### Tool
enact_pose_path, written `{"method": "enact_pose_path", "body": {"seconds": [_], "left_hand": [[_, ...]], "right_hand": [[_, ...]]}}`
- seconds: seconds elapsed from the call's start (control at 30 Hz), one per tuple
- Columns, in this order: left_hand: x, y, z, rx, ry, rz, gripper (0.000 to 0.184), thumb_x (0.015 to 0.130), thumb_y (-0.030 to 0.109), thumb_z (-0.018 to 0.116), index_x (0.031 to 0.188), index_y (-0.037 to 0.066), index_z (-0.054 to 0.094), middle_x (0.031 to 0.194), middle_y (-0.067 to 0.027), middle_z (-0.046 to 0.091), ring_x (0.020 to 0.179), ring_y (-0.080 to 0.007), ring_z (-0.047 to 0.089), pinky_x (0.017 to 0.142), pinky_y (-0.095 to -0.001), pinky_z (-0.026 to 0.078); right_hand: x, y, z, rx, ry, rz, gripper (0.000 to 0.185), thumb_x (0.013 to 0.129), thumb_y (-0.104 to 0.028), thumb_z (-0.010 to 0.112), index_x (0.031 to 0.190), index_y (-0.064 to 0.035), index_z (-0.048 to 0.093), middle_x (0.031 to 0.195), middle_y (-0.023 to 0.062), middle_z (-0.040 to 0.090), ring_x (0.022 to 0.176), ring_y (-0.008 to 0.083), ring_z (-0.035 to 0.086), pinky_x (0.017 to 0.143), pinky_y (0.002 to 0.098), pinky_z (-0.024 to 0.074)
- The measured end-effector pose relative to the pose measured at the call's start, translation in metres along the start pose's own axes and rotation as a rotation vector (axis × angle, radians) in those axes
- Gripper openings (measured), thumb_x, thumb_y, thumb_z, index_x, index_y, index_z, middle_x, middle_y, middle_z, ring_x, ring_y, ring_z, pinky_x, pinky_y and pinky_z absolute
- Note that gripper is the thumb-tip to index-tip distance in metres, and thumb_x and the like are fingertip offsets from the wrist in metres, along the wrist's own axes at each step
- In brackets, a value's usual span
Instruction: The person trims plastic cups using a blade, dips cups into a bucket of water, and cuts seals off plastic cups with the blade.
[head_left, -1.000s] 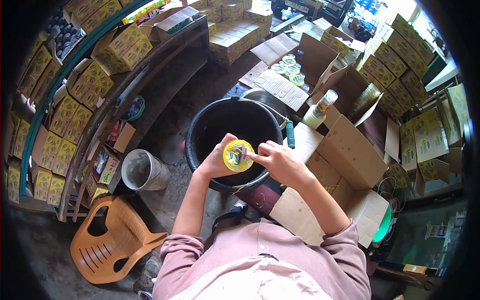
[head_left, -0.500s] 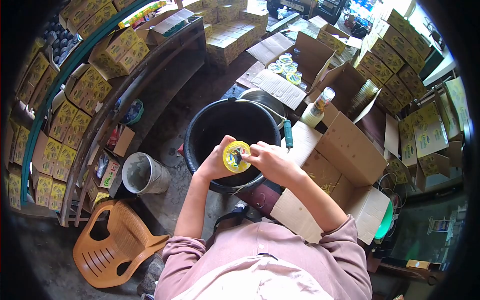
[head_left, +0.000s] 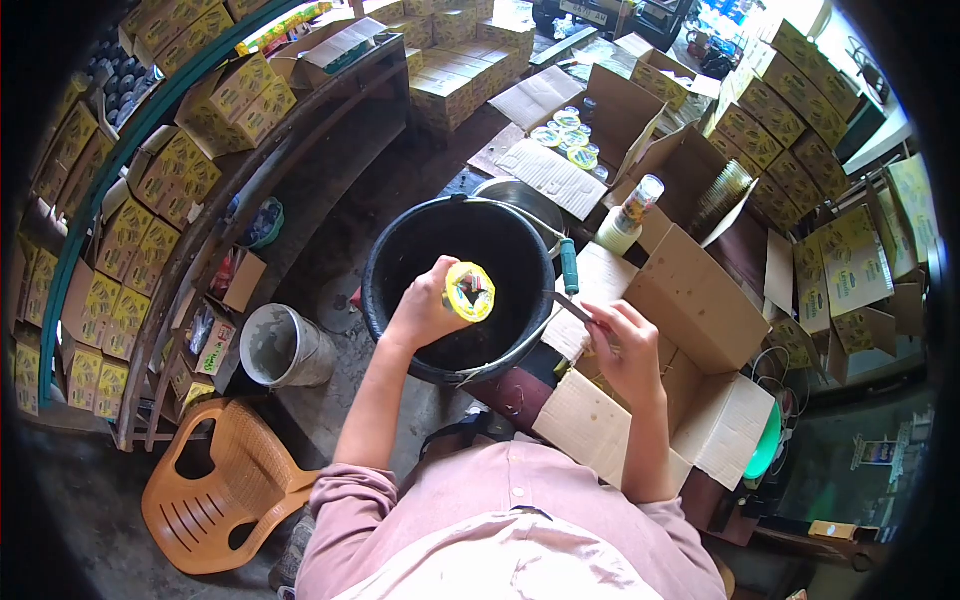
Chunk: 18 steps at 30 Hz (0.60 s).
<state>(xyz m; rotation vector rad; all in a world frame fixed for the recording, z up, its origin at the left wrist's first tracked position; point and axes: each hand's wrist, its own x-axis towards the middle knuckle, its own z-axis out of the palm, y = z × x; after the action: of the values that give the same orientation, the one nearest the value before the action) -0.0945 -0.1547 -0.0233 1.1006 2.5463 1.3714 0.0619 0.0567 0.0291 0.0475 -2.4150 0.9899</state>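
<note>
My left hand (head_left: 424, 304) is wrapped round a plastic cup (head_left: 469, 291) and holds it over the bucket. The cup's round lid is yellow-rimmed and printed, with a dark patch in its middle that looks like a cut opening. A small knife (head_left: 572, 307) is gripped in my right hand (head_left: 625, 342), its blade pointing left toward the bucket rim. Beneath both hands stands a large black bucket (head_left: 378, 285) with a wire handle and a green grip (head_left: 569, 266). The bucket's bottom lies in dark shadow.
An open cardboard box (head_left: 700, 300) lies right of the bucket, with a stack of cups (head_left: 618, 232) behind it. Several lidded cups (head_left: 567, 135) sit in another box. On the left are a grey pail (head_left: 290, 345), an orange plastic chair (head_left: 230, 480) and shelves of yellow cartons (head_left: 180, 180).
My right hand has moved away from the cup's lid to the right, and the knife now shows in it. A dark patch is visible in the lid. My left hand still holds the cup.
</note>
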Motion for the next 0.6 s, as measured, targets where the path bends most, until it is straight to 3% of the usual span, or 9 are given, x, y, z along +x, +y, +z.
{"method": "enact_pose_path", "body": {"seconds": [0.07,0.1,0.3,0.43,0.53,0.6], "left_hand": [[0.01,0.012,-0.008,0.24,-0.132,-0.094,0.05,0.057,0.013,0.074,0.099,0.005,0.046,0.084,-0.0154,0.062,0.084,-0.0293,0.061,0.071,-0.0362,0.049],[0.016,0.01,-0.008,0.32,-0.206,-0.041,0.05,0.056,0.015,0.071,0.098,0.006,0.047,0.083,-0.0164,0.061,0.082,-0.0331,0.059,0.069,-0.0396,0.048],[0.041,-0.01,0.019,0.963,-0.508,0.064,0.04,0.058,0.015,0.07,0.093,0.008,0.054,0.076,-0.0088,0.063,0.075,-0.0251,0.063,0.067,-0.039,0.043],[0.049,-0.038,0.041,1.192,-0.579,0.079,0.019,0.067,0.015,0.065,0.085,0.013,0.06,0.072,-0.0048,0.064,0.073,-0.0211,0.064,0.067,-0.0367,0.04],[0.058,-0.035,0.042,1.278,-0.699,0.094,0.02,0.066,0.016,0.067,0.085,0.014,0.061,0.074,-0.0029,0.064,0.074,-0.0199,0.064,0.067,-0.036,0.04],[0.065,-0.025,0.039,1.314,-0.755,0.066,0.032,0.057,0.019,0.076,0.085,0.014,0.062,0.08,-0.0023,0.064,0.078,-0.0197,0.063,0.068,-0.0347,0.042]], "right_hand": [[-0.018,0.002,-0.005,0.043,0.098,0.075,0.027,0.072,0.006,0.06,0.097,-0.0053,0.063,0.073,0.0088,0.059,0.064,0.0178,0.059,0.058,0.0257,0.0468],[-0.027,0.002,-0.007,0.043,0.114,0.114,0.028,0.07,0.008,0.061,0.095,-0.0042,0.064,0.073,0.0087,0.058,0.065,0.0151,0.059,0.059,0.024,0.0463],[-0.067,0.005,-0.013,0.075,0.221,0.192,0.029,0.069,0.01,0.061,0.095,-0.0037,0.064,0.072,0.0086,0.059,0.062,0.0134,0.058,0.058,0.0231,0.0455],[-0.087,0.007,-0.019,0.066,0.28,0.24,0.028,0.069,0.01,0.062,0.094,-0.0037,0.064,0.072,0.0075,0.059,0.063,0.0128,0.058,0.058,0.0228,0.0457],[-0.098,0.006,-0.024,0.089,0.345,0.281,0.03,0.07,0.009,0.062,0.096,-0.0045,0.063,0.072,0.0062,0.059,0.063,0.0119,0.057,0.059,0.0231,0.0459],[-0.104,0.008,-0.027,0.098,0.39,0.296,0.031,0.07,0.009,0.062,0.097,-0.005,0.063,0.072,0.0057,0.059,0.063,0.0112,0.057,0.059,0.0231,0.0462]]}}
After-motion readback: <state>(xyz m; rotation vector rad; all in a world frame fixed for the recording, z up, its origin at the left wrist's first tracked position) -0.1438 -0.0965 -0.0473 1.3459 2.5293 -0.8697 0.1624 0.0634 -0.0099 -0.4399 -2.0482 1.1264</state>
